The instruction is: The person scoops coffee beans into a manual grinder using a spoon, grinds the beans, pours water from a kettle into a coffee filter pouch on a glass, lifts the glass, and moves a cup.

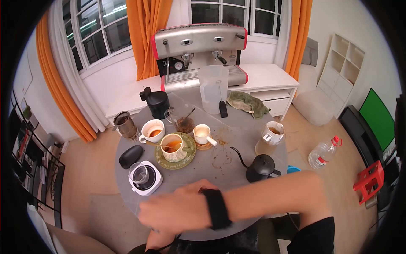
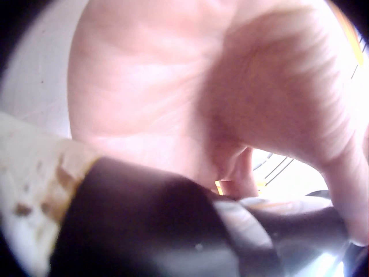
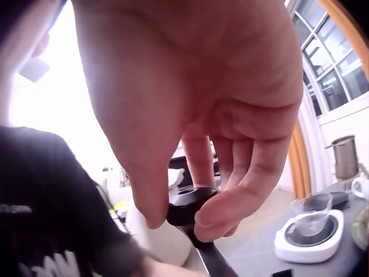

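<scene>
My right hand [image 1: 177,211] reaches across the table's front edge, its arm crossing over the left. In the right wrist view its thumb and fingers pinch the black knob [image 3: 193,205] at the end of a dark crank arm [image 3: 213,259]. My left hand [image 2: 173,86] curls against a dark, shiny cylinder [image 2: 144,225], apparently the body of a hand coffee grinder. In the head view the right hand and forearm hide the grinder and most of the left hand. Just beyond the hands stands a white scale [image 1: 155,185] with a small clear glass cup [image 1: 139,172] on it.
On the round grey table [image 1: 190,182] stand a green plate with a cup of amber liquid [image 1: 173,146], two more white cups, a black gooseneck kettle [image 1: 261,168], a glass server [image 1: 269,139] and a clear pitcher [image 1: 213,91]. An espresso machine [image 1: 201,46] stands behind.
</scene>
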A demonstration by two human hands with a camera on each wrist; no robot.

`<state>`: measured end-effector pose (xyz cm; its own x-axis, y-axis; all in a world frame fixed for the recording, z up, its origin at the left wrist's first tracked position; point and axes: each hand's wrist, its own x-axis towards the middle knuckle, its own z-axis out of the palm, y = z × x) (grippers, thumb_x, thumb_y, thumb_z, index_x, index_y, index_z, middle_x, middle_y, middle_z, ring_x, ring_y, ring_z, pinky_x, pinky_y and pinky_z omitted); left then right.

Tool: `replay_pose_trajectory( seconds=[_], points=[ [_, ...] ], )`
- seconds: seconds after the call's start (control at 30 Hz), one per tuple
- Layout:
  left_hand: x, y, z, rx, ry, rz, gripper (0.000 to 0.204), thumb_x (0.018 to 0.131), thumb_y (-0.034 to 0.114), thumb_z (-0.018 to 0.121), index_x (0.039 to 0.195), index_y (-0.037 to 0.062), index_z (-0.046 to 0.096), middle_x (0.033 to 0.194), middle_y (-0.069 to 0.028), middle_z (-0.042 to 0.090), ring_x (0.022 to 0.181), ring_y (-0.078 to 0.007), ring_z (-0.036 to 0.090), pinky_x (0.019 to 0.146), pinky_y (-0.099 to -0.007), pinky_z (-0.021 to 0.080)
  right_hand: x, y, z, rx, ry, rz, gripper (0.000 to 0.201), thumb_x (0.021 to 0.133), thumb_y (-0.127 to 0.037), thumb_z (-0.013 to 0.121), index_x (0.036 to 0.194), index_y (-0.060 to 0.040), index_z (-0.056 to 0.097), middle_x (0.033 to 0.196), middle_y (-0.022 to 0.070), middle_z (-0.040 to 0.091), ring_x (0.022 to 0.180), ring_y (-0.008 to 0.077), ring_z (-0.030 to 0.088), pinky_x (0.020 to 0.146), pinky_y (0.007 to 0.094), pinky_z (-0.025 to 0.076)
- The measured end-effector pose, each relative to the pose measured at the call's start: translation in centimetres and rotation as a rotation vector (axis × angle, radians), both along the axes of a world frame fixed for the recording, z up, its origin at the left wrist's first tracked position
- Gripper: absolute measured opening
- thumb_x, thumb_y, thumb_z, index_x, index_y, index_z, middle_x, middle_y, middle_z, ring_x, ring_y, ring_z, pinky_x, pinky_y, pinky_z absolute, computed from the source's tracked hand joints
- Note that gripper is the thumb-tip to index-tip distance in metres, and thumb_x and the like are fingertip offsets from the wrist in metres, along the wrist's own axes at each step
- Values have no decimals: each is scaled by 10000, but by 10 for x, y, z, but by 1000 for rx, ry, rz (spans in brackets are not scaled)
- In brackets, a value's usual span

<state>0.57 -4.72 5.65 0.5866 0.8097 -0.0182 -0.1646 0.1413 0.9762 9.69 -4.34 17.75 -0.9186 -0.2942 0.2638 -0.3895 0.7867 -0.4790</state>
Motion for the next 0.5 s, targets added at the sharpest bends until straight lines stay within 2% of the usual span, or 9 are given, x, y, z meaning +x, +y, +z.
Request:
replay_pose_trajectory(
  seconds=[0.07,0.17,0.23,0.27,0.3,0.33,0.37,0.43,0.5],
  points=[
    [-1,4,-7,-22,19,56,675,463,178,868,1056,-34,623,1011,-195,639,1006,-306,580,885,-406,427,32,-9,17,-89,-229,117,157,672,-130,657,691,19,609,737,181,611,663,346,624,605,420,515],
    [0,29,-30,41,-232,-210,690,449,178,869,1058,-34,625,1005,-197,638,988,-295,584,882,-384,430,92,-3,31,17,-364,174,222,765,-139,622,931,-14,543,803,162,574,784,341,592,664,440,456],
    [1,30,-34,24,-308,-261,776,455,111,890,1151,-37,579,1066,-69,633,1007,-135,574,924,-275,441,131,17,38,-87,-247,139,149,778,-127,585,833,9,562,701,176,535,706,317,592,601,414,463],
    [1,29,-36,25,-327,-252,776,455,111,890,1151,-37,579,1066,-69,633,1007,-135,574,924,-275,441,137,24,36,-75,-581,123,332,796,-100,628,1097,-8,522,871,141,560,818,343,602,713,404,483],
    [1,28,-36,-14,-317,-244,778,457,95,888,1155,-42,573,1067,-68,631,1011,-131,570,920,-269,441,152,36,35,-10,-693,110,382,832,-162,626,1172,-52,491,954,139,513,866,328,588,700,419,483],
    [1,29,-36,-51,-304,-239,779,459,79,886,1158,-46,567,1067,-67,628,1015,-126,567,917,-262,440,171,45,40,-97,-650,-73,324,796,-99,645,1107,-51,568,1014,172,584,889,335,601,753,422,490],
    [0,29,-35,-40,-294,-232,795,454,54,883,1169,-56,553,1062,-71,628,1001,-126,573,904,-251,441,164,53,61,-3,-914,-204,353,785,-99,665,1126,-61,585,987,161,604,903,343,601,796,413,481],
    [0,29,-34,-22,-299,-232,787,458,48,881,1166,-57,554,1060,-67,629,995,-124,575,901,-251,442,178,82,57,94,-684,-355,350,766,-164,707,1102,-96,635,848,106,626,777,290,620,672,369,485],
    [-1,31,-32,-7,-285,-248,780,462,42,880,1163,-58,554,1058,-63,629,988,-122,577,898,-250,442,162,108,64,114,-762,-496,337,745,-188,735,1057,-86,661,811,104,630,699,284,619,625,351,474]
  ],
)
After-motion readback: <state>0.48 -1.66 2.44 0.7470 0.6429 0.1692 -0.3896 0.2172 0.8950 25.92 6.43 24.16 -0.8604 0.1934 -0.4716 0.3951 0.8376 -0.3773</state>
